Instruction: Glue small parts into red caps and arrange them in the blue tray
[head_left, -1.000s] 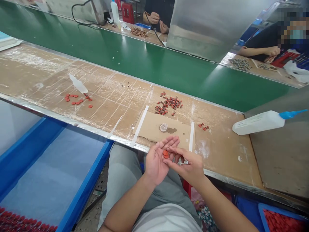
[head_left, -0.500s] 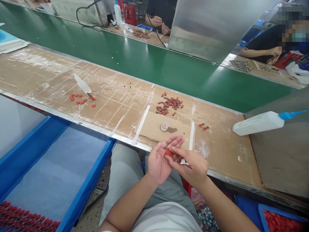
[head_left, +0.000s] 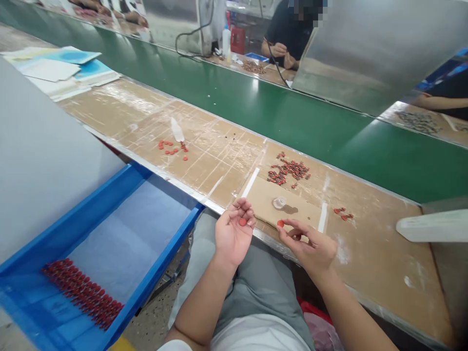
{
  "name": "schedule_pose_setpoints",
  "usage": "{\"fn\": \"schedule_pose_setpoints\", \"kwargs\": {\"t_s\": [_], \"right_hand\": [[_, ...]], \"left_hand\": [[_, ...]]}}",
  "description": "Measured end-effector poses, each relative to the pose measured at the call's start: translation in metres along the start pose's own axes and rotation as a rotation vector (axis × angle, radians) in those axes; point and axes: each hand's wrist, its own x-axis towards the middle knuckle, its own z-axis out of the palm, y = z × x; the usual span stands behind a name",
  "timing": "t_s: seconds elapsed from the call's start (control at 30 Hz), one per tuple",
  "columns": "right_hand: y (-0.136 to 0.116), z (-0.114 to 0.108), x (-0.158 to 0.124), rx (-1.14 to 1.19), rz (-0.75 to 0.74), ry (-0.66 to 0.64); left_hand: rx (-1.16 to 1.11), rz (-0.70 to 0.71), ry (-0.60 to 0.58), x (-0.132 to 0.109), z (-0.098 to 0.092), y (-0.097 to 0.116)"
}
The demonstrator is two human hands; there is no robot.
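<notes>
My left hand (head_left: 233,229) is palm up over my lap at the bench edge, its fingers loosely curled around a small red disc (head_left: 242,222) lying in the palm. My right hand (head_left: 309,243) sits just to the right, pinching another red disc (head_left: 280,224) between thumb and fingertip above the cardboard pad (head_left: 263,197). A small clear cap (head_left: 280,202) stands on that pad. Behind it lies a pile of small red parts (head_left: 288,171).
A blue tray (head_left: 109,234) at my left holds a row of red parts (head_left: 82,292). More red discs (head_left: 170,147) and a small white bottle (head_left: 177,130) lie farther left on the bench. A white glue bottle (head_left: 433,225) is at right. Beyond runs a green conveyor belt (head_left: 292,122), with other people's hands working across it.
My hands have come apart: the right hand took a red disc from the left palm and moved right. The view swung left, showing more of the blue tray.
</notes>
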Motion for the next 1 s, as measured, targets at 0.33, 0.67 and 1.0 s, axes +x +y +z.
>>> {"fn": "schedule_pose_setpoints", "kwargs": {"t_s": [0.33,0.67,1.0], "right_hand": [[-0.034,0.157,0.081,-0.131,-0.086,-0.430],[-0.085,0.279,0.159,-0.089,-0.043,-0.621],[-0.121,0.241,0.149,0.187,-0.011,-0.533]], "left_hand": [[0.082,0.302,0.200,-0.023,-0.034,0.100],[-0.007,0.333,0.434,-0.067,-0.098,0.144],[-0.134,0.339,0.181,-0.071,-0.084,0.147]]}}
